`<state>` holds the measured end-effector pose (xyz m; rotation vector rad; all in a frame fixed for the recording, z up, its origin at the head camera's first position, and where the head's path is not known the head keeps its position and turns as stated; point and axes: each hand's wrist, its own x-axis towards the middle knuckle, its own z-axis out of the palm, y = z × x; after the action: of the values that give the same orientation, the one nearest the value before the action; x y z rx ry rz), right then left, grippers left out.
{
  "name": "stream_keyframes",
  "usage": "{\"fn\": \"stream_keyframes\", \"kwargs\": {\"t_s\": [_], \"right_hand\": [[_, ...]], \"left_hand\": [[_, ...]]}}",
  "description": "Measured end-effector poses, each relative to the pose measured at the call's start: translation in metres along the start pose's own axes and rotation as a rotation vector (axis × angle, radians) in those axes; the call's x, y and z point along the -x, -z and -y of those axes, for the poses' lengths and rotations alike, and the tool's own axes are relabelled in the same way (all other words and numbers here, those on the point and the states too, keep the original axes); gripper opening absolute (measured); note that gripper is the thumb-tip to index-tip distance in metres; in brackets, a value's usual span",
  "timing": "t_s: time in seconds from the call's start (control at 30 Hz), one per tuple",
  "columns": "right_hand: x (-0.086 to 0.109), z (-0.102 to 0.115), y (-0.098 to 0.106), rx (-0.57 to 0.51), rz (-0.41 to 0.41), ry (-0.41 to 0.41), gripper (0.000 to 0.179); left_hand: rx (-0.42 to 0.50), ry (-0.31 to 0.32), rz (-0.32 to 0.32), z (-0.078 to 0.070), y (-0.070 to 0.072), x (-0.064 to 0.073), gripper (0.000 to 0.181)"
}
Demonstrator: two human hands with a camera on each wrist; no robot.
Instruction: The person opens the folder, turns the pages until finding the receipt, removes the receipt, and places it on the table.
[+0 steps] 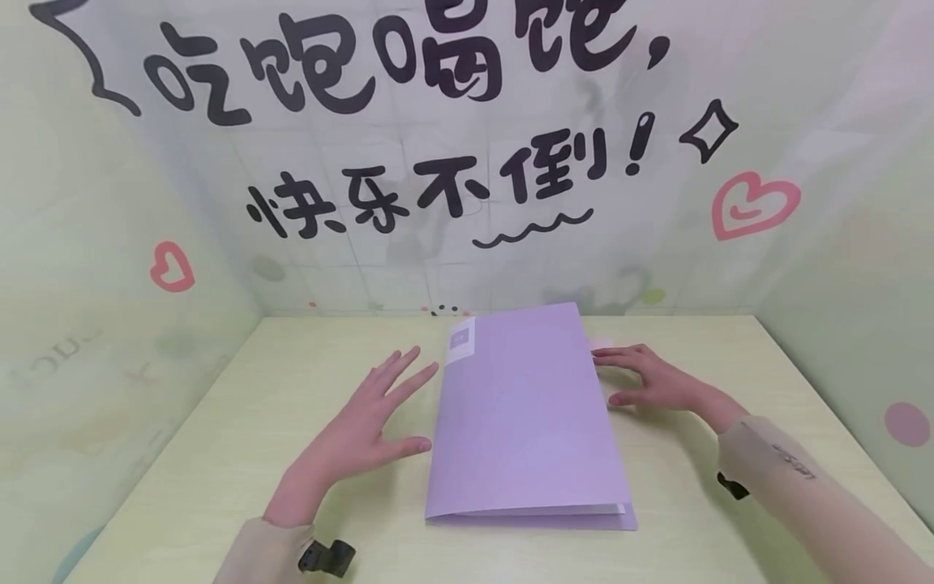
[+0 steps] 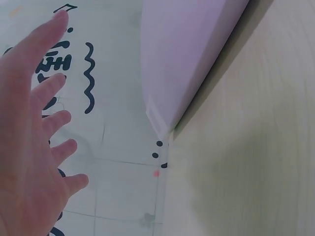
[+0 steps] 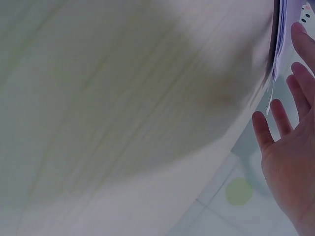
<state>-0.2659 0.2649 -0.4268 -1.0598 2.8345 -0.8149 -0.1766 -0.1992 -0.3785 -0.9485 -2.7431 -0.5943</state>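
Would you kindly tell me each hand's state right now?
Left hand: open, holding nothing, beside the purple folder.
Right hand: open, fingertips at the folder's right edge.

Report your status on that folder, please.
Left grip open, left of purple folder. Right grip at its right edge, contact unclear. Folder slightly ajar; no obstruction visible.

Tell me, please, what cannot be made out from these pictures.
Contents of the lilac folder: head view; its front cover hides all but a white edge.
Print on its white label: head view; too small to read.
Black wrist device: head view; partly hidden by the right sleeve.
Full length of the lilac folder: right wrist view; cut off by the top edge.
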Motion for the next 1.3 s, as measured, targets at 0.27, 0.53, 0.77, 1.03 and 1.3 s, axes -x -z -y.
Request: {"fn": "stream_keyframes", "kwargs": {"t_s": [0.27,0.53,0.77,1.03,1.3], "right_hand": [[-0.002,0.0,-0.007,-0.013,0.026,-0.039,0.066],[-0.003,0.0,-0.009,-0.03,0.063,-0.122,0.073],[-0.003,0.003,-0.007,0.025,0.089,-0.12,0.077],[-0.002,0.004,-0.007,0.072,0.065,-0.086,0.076],[-0.002,0.001,-0.012,0.099,0.053,-0.097,0.077]], "left_hand": [[0.079,-0.003,0.007,-0.016,-0.017,0.002,0.088],[0.112,-0.022,0.012,-0.031,-0.027,0.001,0.088],[0.182,-0.027,0.035,-0.041,-0.034,-0.002,0.09],[0.172,-0.065,0.034,-0.049,-0.042,-0.003,0.089],[0.153,-0.099,0.015,-0.055,-0.046,-0.004,0.089]]}}
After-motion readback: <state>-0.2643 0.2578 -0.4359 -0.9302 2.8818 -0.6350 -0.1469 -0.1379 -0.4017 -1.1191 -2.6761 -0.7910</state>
